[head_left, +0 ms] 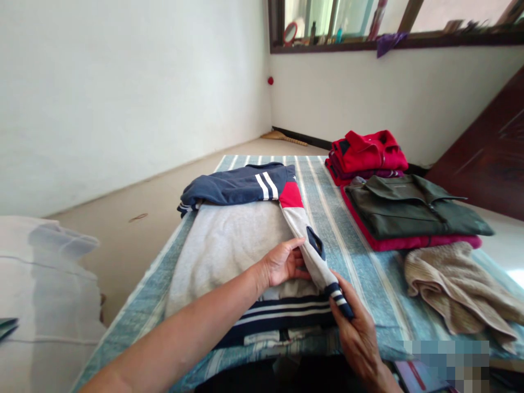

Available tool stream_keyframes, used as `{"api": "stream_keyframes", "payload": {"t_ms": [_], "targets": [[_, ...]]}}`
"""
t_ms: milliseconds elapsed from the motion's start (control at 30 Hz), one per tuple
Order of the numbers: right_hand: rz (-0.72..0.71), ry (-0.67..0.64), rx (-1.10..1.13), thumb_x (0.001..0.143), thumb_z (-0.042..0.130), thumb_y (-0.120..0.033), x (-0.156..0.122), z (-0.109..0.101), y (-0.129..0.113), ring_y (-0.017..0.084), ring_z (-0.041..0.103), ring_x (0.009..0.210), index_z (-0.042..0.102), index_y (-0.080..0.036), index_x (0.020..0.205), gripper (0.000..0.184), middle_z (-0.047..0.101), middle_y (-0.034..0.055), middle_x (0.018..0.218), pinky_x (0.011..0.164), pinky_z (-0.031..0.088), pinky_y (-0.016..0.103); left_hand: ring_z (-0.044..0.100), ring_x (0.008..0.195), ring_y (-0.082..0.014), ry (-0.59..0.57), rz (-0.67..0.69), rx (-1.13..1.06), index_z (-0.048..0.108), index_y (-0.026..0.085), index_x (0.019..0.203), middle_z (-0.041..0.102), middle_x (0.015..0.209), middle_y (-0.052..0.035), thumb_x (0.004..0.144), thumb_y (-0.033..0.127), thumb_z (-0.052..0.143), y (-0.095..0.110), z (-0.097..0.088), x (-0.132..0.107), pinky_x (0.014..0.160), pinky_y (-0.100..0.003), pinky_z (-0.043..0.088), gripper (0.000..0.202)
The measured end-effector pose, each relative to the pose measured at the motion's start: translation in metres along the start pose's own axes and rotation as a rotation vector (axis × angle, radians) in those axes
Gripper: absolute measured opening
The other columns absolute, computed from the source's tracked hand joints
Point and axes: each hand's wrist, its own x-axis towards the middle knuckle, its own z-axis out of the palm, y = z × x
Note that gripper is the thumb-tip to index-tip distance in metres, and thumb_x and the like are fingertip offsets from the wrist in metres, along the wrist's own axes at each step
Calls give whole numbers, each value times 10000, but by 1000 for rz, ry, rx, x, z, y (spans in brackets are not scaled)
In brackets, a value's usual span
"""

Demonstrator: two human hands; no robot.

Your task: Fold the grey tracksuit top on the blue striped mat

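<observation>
the left hand (282, 262) and the right hand (356, 341) held the long grey sleeve with navy-striped cuff (307, 248) of a navy, red and grey sweatshirt (225, 251). the fingers of both hands were closed on the sleeve, the right ones by the cuff. the sweatshirt lay folded on a striped blue-and-white cloth (360, 284), beside a folded red polo shirt (368, 153), an olive-green jacket (413, 207) on a crimson garment (409, 244), and a crumpled beige knit (454, 289).

Bright daylight from the window (352, 22), soft shadows, wide-angle warping toward the edges
</observation>
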Motion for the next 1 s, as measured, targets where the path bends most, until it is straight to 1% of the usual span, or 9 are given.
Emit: {"api": "stream_keyframes", "payload": {"t_ms": [133, 300, 367, 467, 533, 667, 767, 900, 1000], "targets": [[54, 8, 54, 927, 530, -380, 1, -1, -2, 321, 557, 1221, 557, -260, 1313, 405, 612, 89, 1293, 1028, 476, 520, 651, 714, -214, -12, 15, 61, 647, 105, 865, 685, 812, -92, 818, 339, 639, -8, 6, -8, 653, -368, 551, 239], [-142, -14, -52, 918, 500, -231, -1, 1, 4, 297, 530, 1255, 534, -242, 1332, 415, 565, 100, 1352, 1045, 446, 528, 635, 681, -210, -70, 25, 13, 634, 120, 845, 684, 784, -86, 751, 361, 679, -19, 11, -8, 639, -345, 527, 263], [-213, -26, -91, 909, 492, -186, -1, 2, 5, 286, 516, 1272, 527, -243, 1337, 433, 552, 101, 1368, 1044, 452, 506, 631, 670, -204, -88, 52, -14, 618, 140, 846, 678, 766, -66, 714, 305, 701, -21, 10, -11, 638, -334, 518, 227], [-231, -21, -127, 911, 491, -170, 0, 1, 4, 268, 541, 1248, 501, -250, 1358, 454, 560, 96, 1360, 1019, 485, 465, 632, 682, -198, -118, 93, -45, 594, 177, 888, 669, 767, -26, 663, 208, 720, -22, 9, -15, 662, -342, 516, 260], [-255, -9, -154, 912, 484, -160, 2, -1, 5, 267, 541, 1249, 488, -246, 1367, 463, 555, 98, 1365, 1015, 490, 461, 631, 681, -195, -122, 91, -69, 590, 181, 903, 664, 767, -17, 671, 210, 718, -22, 10, -16, 672, -344, 511, 266], [-429, -69, -270, 877, 483, -104, 4, -3, 10, 292, 463, 1319, 433, -215, 1413, 550, 480, 131, 1434, 1023, 478, 492, 625, 655, -195, -116, 30, -161, 609, 123, 861, 664, 732, -60, 718, 302, 688, -25, 17, -11, 695, -323, 493, 242], [-526, -85, -358, 840, 456, -72, 2, 4, 13, 315, 429, 1341, 385, -189, 1446, 621, 452, 156, 1449, 997, 486, 535, 647, 695, -211, -66, 14, -221, 621, 107, 848, 681, 728, -87, 750, 282, 646, -31, 19, -5, 710, -299, 484, 202], [-566, -82, -412, 770, 397, -33, -5, 15, 13, 337, 395, 1359, 363, -168, 1457, 701, 437, 164, 1454, 979, 476, 593, 657, 677, -211, 24, -40, -226, 629, 121, 831, 692, 698, -86, 802, 220, 577, -39, 11, 1, 681, -291, 492, 116], [-585, -97, -456, 721, 394, -36, -8, 19, 13, 357, 368, 1369, 328, -134, 1474, 762, 414, 184, 1462, 960, 482, 608, 659, 644, -205, 11, -61, -203, 633, 122, 830, 695, 686, -81, 810, 194, 586, -40, 5, 5, 658, -287, 495, 88]]}}
